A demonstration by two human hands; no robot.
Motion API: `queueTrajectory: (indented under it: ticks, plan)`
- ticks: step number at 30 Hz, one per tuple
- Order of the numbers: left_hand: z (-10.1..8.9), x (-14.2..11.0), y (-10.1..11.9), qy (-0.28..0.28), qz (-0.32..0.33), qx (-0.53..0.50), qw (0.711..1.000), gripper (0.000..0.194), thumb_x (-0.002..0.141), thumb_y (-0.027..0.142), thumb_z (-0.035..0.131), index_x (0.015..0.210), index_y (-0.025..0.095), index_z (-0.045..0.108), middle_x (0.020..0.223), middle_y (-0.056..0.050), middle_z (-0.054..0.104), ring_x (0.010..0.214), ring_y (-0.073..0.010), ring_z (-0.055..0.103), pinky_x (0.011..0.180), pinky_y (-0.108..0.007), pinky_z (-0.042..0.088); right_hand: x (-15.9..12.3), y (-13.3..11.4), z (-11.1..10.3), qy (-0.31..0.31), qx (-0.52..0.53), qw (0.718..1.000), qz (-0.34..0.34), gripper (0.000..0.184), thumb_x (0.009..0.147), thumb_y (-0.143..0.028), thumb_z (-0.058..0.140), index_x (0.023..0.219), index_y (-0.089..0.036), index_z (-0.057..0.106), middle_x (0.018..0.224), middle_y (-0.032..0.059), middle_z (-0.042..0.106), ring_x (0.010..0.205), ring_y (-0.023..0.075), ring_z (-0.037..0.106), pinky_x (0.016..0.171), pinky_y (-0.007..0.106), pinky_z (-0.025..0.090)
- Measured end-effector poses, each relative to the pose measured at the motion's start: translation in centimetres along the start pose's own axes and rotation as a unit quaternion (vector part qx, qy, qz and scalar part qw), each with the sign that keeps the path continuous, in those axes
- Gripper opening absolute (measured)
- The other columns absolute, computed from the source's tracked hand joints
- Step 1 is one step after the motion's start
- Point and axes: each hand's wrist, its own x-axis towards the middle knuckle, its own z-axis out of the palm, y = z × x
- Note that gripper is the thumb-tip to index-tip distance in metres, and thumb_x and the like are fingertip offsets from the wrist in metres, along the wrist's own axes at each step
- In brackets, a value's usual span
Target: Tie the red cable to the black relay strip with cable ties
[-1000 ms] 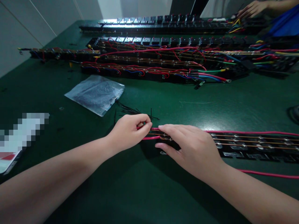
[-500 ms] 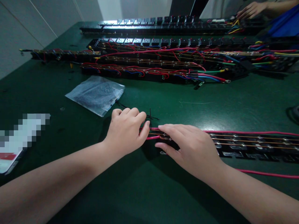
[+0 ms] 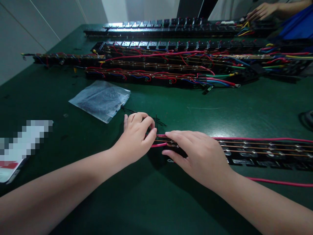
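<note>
My left hand (image 3: 137, 138) is closed in a pinch at the left end of a black wired strip (image 3: 262, 152) with copper rods along it. A thin black cable tie (image 3: 157, 126) stands at the pinching fingertips, partly hidden by them. Red wires (image 3: 160, 144) poke out beside that thumb. My right hand (image 3: 202, 151) spans the strip close to its left end, thumb on the near side and fingers on the far side, gripping it. Several more cable ties (image 3: 160, 122) lie just beyond the left fingers.
A clear plastic bag (image 3: 101, 99) lies on the green table (image 3: 137, 202). Wired strips (image 3: 151, 73) with red, blue and green leads stretch across the back. At far left is a blurred-out flat object (image 3: 24, 143). Another person's hand (image 3: 262, 12) works at the top right.
My left hand's fingers have shifted and curled, with the little finger lifting and the index finger drawing in toward the thumb. The right hand stays where it was.
</note>
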Motion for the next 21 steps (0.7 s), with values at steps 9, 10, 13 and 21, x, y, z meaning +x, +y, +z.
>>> queueTrajectory:
  ticks: [9,10,13,21]
  plan:
    - [0.1,0.6,-1.7,0.169,-0.022,-0.254,0.952,0.016,0.084,0.014,0.048,0.097,0.022,0.053,0.113,-0.003,0.057,0.113,-0.0191,0.05,0.103,-0.037,0.038,-0.1,0.1,0.0,-0.005,0.007,1.0,0.002,0.032,0.09,-0.036,0.064,0.11,-0.012,0.066,0.104,0.0087,0.076,0.092,0.0244,0.071,0.075,0.038,0.054]
    - [0.2,0.8,-2.0,0.184,-0.044,-0.262,0.946,0.017,0.085,0.014,0.046,0.098,0.022,0.053,0.111,-0.003,0.057,0.108,-0.0184,0.051,0.1,-0.036,0.039,-0.1,0.1,0.0,-0.006,0.008,1.0,0.003,0.032,0.09,-0.036,0.064,0.11,-0.012,0.066,0.104,0.0085,0.076,0.092,0.0243,0.071,0.075,0.038,0.054]
    - [0.4,1.1,-2.5,0.199,-0.09,-0.277,0.936,0.018,0.087,0.015,0.043,0.101,0.024,0.052,0.106,-0.001,0.056,0.093,-0.0156,0.051,0.088,-0.032,0.041,-0.1,0.0,-0.1,-0.008,0.009,1.0,0.007,0.032,0.09,-0.036,0.064,0.11,-0.012,0.066,0.104,0.0082,0.076,0.091,0.024,0.071,0.075,0.038,0.054]
    - [0.5,0.6,-1.9,0.151,-0.041,-0.264,0.952,0.023,0.1,0.038,0.034,0.109,0.024,0.051,0.103,-0.002,0.054,0.089,-0.0155,0.052,0.077,-0.03,0.045,0.0,0.0,-0.1,-0.012,0.005,1.0,0.006,0.031,0.09,-0.036,0.064,0.11,-0.013,0.066,0.103,0.0082,0.076,0.091,0.0241,0.071,0.074,0.038,0.054]
